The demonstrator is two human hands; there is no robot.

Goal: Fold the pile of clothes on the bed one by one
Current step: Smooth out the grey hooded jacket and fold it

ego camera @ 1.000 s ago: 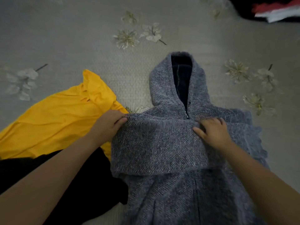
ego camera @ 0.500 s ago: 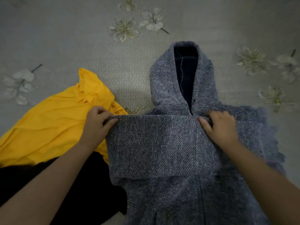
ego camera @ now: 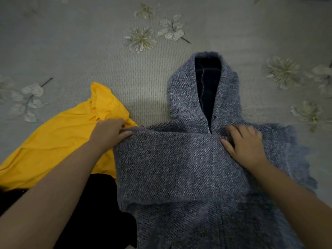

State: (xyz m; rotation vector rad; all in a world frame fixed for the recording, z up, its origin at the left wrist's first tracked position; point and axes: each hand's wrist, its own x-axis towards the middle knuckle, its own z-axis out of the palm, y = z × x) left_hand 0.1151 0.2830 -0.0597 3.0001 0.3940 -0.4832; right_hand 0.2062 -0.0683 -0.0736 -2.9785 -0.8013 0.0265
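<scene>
A grey knitted hoodie point(ego camera: 179, 168) lies face up on the bed, its hood point(ego camera: 181, 90) pointing away from me with a dark lining showing. A band of its fabric is folded across the chest. My left hand point(ego camera: 107, 133) pinches the left top corner of that fold, thumb on top. My right hand point(ego camera: 246, 146) grips the fold's top edge just right of the zip, fingers curled over the edge. A yellow garment point(ego camera: 59, 141) lies crumpled to the left, and a black one point(ego camera: 93, 212) sits below it, partly under my left forearm.
The bed cover point(ego camera: 89, 51) is pale grey with embroidered flowers point(ego camera: 142, 39) at the top centre and at the right. Bare cover stretches beyond the hood and to the upper left.
Both hands have carried the folded band a little further up toward the hood's base. The view has tilted down, so the dark pile at the far right corner is out of sight.
</scene>
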